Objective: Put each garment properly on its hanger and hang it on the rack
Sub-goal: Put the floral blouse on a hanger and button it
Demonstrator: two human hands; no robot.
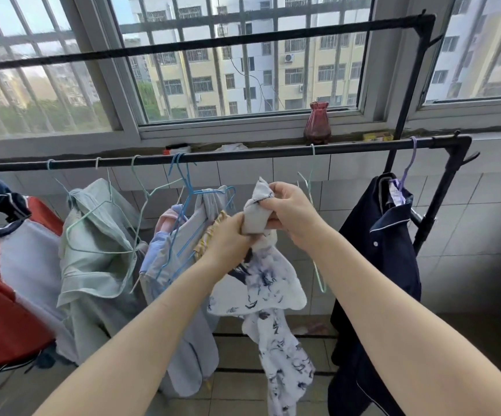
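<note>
A white garment with a dark blue floral print (268, 283) hangs bunched from both my hands in front of the black rack bar (243, 154). My left hand (228, 238) grips its gathered grey-white top from below. My right hand (291, 207) pinches the upper edge of the same fabric. A pale green wire hanger (312, 187) hangs on the bar just behind my right hand, mostly hidden by it.
On the bar hang a navy shirt (381, 241) on a purple hanger at right, a light blue garment (168, 259) on blue hangers, a pale green shirt (99, 235), and a red-and-white garment (9, 265) at far left. A red vase (317, 123) stands on the sill.
</note>
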